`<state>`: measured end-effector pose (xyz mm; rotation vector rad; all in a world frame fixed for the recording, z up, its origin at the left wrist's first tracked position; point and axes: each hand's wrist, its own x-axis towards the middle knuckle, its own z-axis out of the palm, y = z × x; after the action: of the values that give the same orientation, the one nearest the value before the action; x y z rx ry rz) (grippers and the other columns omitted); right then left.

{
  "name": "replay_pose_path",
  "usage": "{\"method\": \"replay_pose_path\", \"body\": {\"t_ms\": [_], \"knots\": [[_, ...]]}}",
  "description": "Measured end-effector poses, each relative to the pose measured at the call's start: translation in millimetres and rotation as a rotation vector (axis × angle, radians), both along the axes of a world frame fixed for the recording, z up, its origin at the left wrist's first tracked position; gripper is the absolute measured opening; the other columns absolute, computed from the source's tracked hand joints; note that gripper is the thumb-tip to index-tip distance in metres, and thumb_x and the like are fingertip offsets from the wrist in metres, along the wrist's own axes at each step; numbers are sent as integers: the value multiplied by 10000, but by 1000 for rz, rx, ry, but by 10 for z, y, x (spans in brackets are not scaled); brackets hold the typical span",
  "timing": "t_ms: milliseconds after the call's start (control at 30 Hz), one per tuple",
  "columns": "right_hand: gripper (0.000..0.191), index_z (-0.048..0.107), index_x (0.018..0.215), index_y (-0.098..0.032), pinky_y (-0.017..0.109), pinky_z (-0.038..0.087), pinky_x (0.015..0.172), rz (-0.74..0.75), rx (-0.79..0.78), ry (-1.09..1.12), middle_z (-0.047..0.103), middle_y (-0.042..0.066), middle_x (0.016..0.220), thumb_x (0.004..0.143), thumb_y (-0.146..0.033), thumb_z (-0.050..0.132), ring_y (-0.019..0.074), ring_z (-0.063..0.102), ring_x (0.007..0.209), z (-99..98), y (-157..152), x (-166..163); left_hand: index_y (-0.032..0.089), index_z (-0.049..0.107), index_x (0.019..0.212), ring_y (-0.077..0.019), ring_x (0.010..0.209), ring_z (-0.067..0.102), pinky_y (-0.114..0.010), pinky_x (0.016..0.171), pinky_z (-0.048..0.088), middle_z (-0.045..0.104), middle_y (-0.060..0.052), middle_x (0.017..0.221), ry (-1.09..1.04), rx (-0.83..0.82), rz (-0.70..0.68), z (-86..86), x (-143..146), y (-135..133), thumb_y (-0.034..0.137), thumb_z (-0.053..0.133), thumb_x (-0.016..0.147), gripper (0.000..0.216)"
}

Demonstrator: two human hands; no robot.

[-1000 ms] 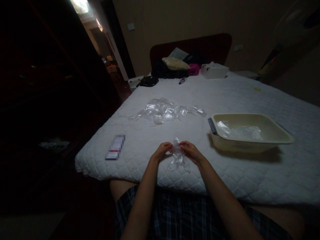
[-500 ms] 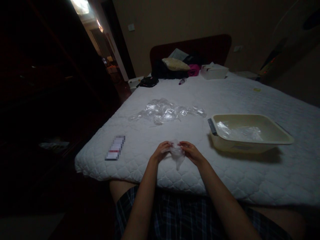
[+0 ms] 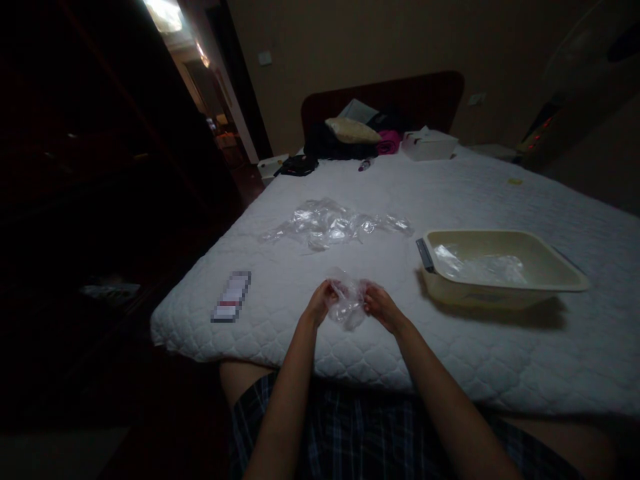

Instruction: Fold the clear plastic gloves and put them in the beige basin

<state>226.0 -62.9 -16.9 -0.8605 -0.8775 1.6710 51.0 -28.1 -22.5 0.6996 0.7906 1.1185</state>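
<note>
Between my two hands is a crumpled clear plastic bag (image 3: 346, 308), held just above the near part of the bed. My left hand (image 3: 320, 303) is closed on its left side, and my right hand (image 3: 380, 305) grips its right side. Thin film covers some of the fingertips. Farther up the bed lies a loose heap of clear plastic bags (image 3: 330, 223). To the right stands a cream plastic basin (image 3: 500, 293) with grey handles, and more clear plastic (image 3: 493, 267) rests inside it.
A phone-like object (image 3: 231, 297), blurred out, lies on the quilted white bed cover (image 3: 280, 313) at left. Toward the headboard (image 3: 435, 87) are a pillow (image 3: 353, 130), dark and pink cloth, a black bag (image 3: 299, 165) and a white box (image 3: 430, 145).
The plastic bag between my hands has spread wider and puffed out. My hands have moved slightly apart. The heap and the basin stay in place.
</note>
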Motion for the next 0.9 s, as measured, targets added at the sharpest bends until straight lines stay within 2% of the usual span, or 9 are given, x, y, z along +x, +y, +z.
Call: {"method": "replay_pose_path", "body": {"t_ms": [133, 233, 333, 433, 533, 667, 767, 900], "knots": [[345, 554, 815, -222, 205, 354, 479, 6, 52, -98, 543, -33, 661, 638, -498, 663, 77, 481, 531, -31, -15, -29, 139, 573, 813, -106, 631, 560, -210, 600, 395, 616, -18, 739, 28, 77, -30, 20, 23, -48, 377, 711, 591, 353], [377, 554, 794, -213, 221, 389, 514, 28, 107, -169, 553, -23, 661, 621, -531, 658, 94, 507, 555, -75, -14, -39, 145, 554, 870, -88, 606, 544, -196, 575, 378, 606, -1, 745, 131, 126, -47, 22, 42, -80, 307, 770, 520, 442], [384, 547, 759, -217, 224, 386, 498, 38, 103, -225, 546, -32, 612, 602, -549, 657, 100, 497, 528, -122, -16, -68, 140, 543, 870, -80, 585, 529, -193, 563, 372, 595, 4, 730, 187, 138, -31, 14, 56, -87, 328, 772, 515, 462], [317, 536, 722, -216, 208, 357, 479, 22, 67, -242, 516, -52, 562, 602, -464, 695, 89, 465, 504, -149, -28, -110, 141, 534, 859, -83, 586, 529, -199, 568, 380, 590, 8, 720, 193, 150, -43, 5, 57, -81, 333, 769, 517, 457], [273, 560, 723, -198, 206, 346, 490, 43, 118, -241, 540, -39, 612, 589, -373, 722, 88, 463, 535, -133, -31, -119, 136, 531, 838, -93, 625, 543, -208, 602, 396, 591, 2, 732, 180, 171, -53, -3, 51, -72, 297, 770, 519, 430], [235, 596, 743, -178, 227, 383, 545, 68, 82, -165, 580, -10, 697, 587, -311, 713, 105, 500, 590, -65, -25, -52, 135, 537, 883, -98, 645, 547, -210, 608, 403, 595, -4, 752, 175, 175, -58, -4, 39, -73, 247, 771, 512, 452], [241, 603, 788, -195, 244, 411, 594, -15, 18, -32, 596, -7, 748, 581, -279, 693, 122, 538, 640, -41, -27, 15, 135, 557, 866, -96, 628, 544, -209, 590, 401, 596, -5, 744, 180, 170, -78, 4, 33, -82, 249, 770, 504, 435], [259, 613, 804, -227, 275, 426, 621, -134, -56, 58, 615, -17, 754, 548, -229, 650, 132, 553, 622, -75, -21, 71, 127, 575, 739, -82, 560, 520, -202, 550, 384, 573, 11, 653, 204, 125, -89, 6, 30, -84, 282, 773, 491, 353]]}}
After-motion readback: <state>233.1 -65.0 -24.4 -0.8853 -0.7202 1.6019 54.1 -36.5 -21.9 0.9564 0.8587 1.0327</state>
